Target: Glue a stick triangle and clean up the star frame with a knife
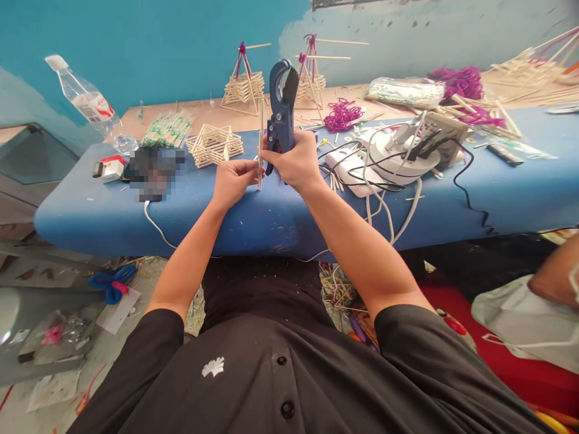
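Observation:
My left hand (235, 181) pinches thin wooden sticks (261, 138) that stand upright over the blue table cover (181, 205). My right hand (301, 158) is wrapped round a dark blue cutter (283, 105), its curved head pointing up; the fingers of this hand also come near the sticks. Just left of the sticks lies a star-shaped stack of wooden sticks (215, 146). Behind the hands stand stick structures (244, 87) with purple cord tied at their tops.
A bottle (88, 102), a red and white box (110, 168) and green-marked sticks (168, 128) are at the left. A power strip (355, 172), tangled cables, purple cord (342, 116) and a wrapped stick bundle (404, 91) lie right. Another person's arm (556, 277) shows at the right edge.

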{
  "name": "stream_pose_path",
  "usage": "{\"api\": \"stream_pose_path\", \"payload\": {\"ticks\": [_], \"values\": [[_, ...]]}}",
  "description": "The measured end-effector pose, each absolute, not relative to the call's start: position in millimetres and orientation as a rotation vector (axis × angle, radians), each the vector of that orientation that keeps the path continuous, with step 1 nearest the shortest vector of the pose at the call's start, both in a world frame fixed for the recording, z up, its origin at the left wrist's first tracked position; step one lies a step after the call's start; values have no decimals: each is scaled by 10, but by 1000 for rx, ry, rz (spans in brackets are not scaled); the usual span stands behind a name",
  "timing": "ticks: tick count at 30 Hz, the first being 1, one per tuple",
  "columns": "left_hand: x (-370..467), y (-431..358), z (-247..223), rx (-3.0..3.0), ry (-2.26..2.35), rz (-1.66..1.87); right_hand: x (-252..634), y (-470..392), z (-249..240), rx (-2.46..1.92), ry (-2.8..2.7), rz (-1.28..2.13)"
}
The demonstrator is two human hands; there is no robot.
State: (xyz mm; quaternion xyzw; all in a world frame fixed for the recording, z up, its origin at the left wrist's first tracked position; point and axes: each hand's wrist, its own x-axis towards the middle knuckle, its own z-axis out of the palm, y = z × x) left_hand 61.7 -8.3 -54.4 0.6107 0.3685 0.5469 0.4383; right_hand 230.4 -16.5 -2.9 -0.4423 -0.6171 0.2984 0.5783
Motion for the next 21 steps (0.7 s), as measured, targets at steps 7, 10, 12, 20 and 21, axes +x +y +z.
{"api": "stream_pose_path", "payload": {"ticks": [7, 10, 12, 20, 21], "values": [[673, -168, -475, 1481, 848, 1403, 2276, -198, 3, -935, -1325, 795], [703, -297, -376, 1362, 875, 1466, 2267, -256, 59, -843, -1187, 949], [717, -393, -307, 1232, 866, 1469, 2269, -310, 90, -808, -1117, 1030], [773, -684, -108, 829, 843, 1339, 2268, -501, 154, -757, -1157, 1002], [788, -712, -94, 798, 836, 1343, 2263, -521, 159, -761, -1170, 984]]}}
